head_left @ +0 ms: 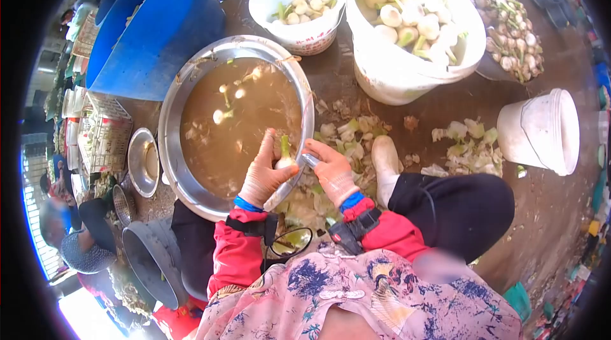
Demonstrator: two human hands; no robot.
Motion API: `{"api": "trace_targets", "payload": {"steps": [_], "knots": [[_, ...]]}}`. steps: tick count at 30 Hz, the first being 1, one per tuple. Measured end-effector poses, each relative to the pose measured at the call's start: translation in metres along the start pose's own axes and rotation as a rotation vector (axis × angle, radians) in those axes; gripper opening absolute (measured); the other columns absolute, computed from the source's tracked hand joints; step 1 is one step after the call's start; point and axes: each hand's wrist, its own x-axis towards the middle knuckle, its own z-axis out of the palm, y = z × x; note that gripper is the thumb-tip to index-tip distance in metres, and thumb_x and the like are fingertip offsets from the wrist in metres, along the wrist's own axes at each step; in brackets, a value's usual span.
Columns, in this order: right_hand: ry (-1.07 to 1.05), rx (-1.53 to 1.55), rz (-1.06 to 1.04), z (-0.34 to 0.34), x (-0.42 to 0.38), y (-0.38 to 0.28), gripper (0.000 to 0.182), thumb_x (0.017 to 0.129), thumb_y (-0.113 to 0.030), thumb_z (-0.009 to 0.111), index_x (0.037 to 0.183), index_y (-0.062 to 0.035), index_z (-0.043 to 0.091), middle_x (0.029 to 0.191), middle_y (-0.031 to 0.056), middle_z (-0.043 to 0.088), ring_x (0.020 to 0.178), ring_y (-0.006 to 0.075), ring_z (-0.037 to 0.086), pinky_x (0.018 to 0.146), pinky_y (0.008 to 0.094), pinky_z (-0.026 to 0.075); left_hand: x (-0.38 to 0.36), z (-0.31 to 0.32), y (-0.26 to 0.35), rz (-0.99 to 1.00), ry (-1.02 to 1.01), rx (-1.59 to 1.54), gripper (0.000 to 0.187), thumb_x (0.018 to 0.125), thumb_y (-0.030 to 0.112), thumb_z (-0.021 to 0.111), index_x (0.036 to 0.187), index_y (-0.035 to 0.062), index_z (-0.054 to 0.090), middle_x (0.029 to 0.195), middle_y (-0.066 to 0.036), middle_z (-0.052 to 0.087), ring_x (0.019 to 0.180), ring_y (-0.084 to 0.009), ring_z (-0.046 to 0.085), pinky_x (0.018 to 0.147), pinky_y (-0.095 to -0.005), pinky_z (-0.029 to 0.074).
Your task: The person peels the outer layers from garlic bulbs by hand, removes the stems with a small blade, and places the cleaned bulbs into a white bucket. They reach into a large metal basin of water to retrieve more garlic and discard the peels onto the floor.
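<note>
My left hand (264, 174), in a thin pinkish glove, grips a white bulb vegetable (284, 159) with a green stem, held over the near rim of a big metal basin (184, 72). My right hand (331, 171), gloved too, holds a small knife (310, 160) whose blade touches the bulb. The basin is full of muddy brown water with a few bulbs floating in it. Cut leaves and peelings (347, 133) lie on the ground just beyond my hands.
Two white buckets (318, 37) (382, 79) of trimmed bulbs stand ahead, with a pile of bulbs (515, 34) at the far right. An overturned white bucket (541, 130) lies right. A blue tub (153, 28) sits at left. Another person (70, 238) crouches at lower left.
</note>
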Motion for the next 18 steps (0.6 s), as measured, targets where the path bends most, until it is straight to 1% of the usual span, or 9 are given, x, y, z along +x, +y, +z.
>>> {"api": "trace_targets", "payload": {"steps": [1,3,5,6,11,14,15,17,18], "knots": [[-0.005,0.003,0.001,0.001,-0.003,0.001,0.054,0.076,0.017,0.043,0.128,0.0049,0.053,0.118,0.0116,0.063,0.108,0.0185,0.059,0.091,0.0266,0.046,-0.012,0.002,-0.003,0.003,0.026,0.196,0.091,0.072,0.006,0.077,0.148,0.0015,0.027,0.127,-0.014,0.055,0.108,-0.0157,0.054,0.093,-0.0266,0.044],[-0.075,-0.313,0.102,0.004,-0.009,0.004,0.054,0.076,0.014,0.046,0.129,0.0028,0.053,0.118,0.0108,0.063,0.109,0.0183,0.059,0.090,0.0254,0.046,-0.033,0.015,-0.006,-0.053,0.044,0.268,0.085,0.070,0.014,0.078,0.143,0.0003,0.037,0.118,-0.018,0.061,0.106,-0.0212,0.060,0.091,-0.0296,0.047],[-0.079,-0.395,0.065,0.008,-0.014,0.012,0.053,0.078,0.008,0.050,0.129,-0.0013,0.054,0.117,0.0124,0.064,0.107,0.0202,0.061,0.088,0.0265,0.047,-0.045,0.032,-0.007,0.129,0.222,0.727,0.077,0.071,0.023,0.077,0.136,0.0004,0.044,0.111,-0.025,0.063,0.103,-0.0341,0.063,0.088,-0.0357,0.050],[-0.062,-0.487,0.062,0.010,-0.017,0.011,0.052,0.079,0.010,0.049,0.128,-0.0027,0.055,0.113,0.0110,0.066,0.104,0.0174,0.061,0.087,0.0256,0.047,-0.048,0.039,-0.007,0.134,0.251,0.771,0.073,0.070,0.028,0.075,0.133,0.0035,0.047,0.111,-0.027,0.060,0.105,-0.0424,0.059,0.088,-0.0417,0.049],[-0.018,-0.804,-0.007,0.017,-0.028,0.003,0.045,0.082,0.009,0.049,0.124,-0.0033,0.059,0.108,0.0092,0.068,0.096,0.0159,0.063,0.085,0.0290,0.048,-0.063,0.059,-0.013,0.052,0.341,1.015,0.076,0.070,0.027,0.075,0.137,0.0106,0.043,0.110,-0.024,0.058,0.107,-0.0420,0.056,0.090,-0.0435,0.048],[-0.109,-0.532,-0.064,0.015,-0.037,-0.005,0.040,0.082,0.008,0.052,0.120,-0.0012,0.061,0.108,0.0077,0.068,0.096,0.0158,0.063,0.087,0.0278,0.048,-0.066,0.036,-0.030,0.238,0.257,0.662,0.085,0.071,0.025,0.078,0.142,0.0062,0.034,0.120,-0.022,0.055,0.111,-0.0377,0.057,0.091,-0.0419,0.048],[-0.116,-0.532,-0.067,0.014,-0.037,-0.007,0.040,0.082,0.008,0.052,0.120,-0.0012,0.061,0.108,0.0077,0.068,0.096,0.0158,0.063,0.087,0.0278,0.048,-0.074,0.037,-0.021,0.106,0.228,-0.032,0.067,0.078,0.018,0.075,0.135,0.0035,0.043,0.121,-0.020,0.055,0.106,-0.0346,0.060,0.083,-0.0382,0.053],[-0.204,-0.262,-0.017,0.012,-0.035,-0.011,0.036,0.084,0.007,0.052,0.118,-0.0004,0.063,0.110,0.0059,0.067,0.099,0.0148,0.062,0.090,0.0265,0.048,-0.089,0.032,-0.002,-0.020,0.164,-0.810,0.047,0.087,0.021,0.067,0.127,0.0051,0.049,0.113,-0.018,0.059,0.096,-0.0323,0.063,0.072,-0.0347,0.057],[-0.254,-0.338,0.004,0.013,-0.038,-0.021,0.034,0.087,0.005,0.052,0.119,-0.0016,0.063,0.112,0.0069,0.066,0.101,0.0146,0.062,0.091,0.0258,0.049,-0.091,0.027,-0.003,-0.015,0.172,-0.810,0.047,0.087,0.021,0.067,0.127,0.0051,0.049,0.113,-0.018,0.059,0.096,-0.0323,0.063,0.072,-0.0347,0.057]]}}
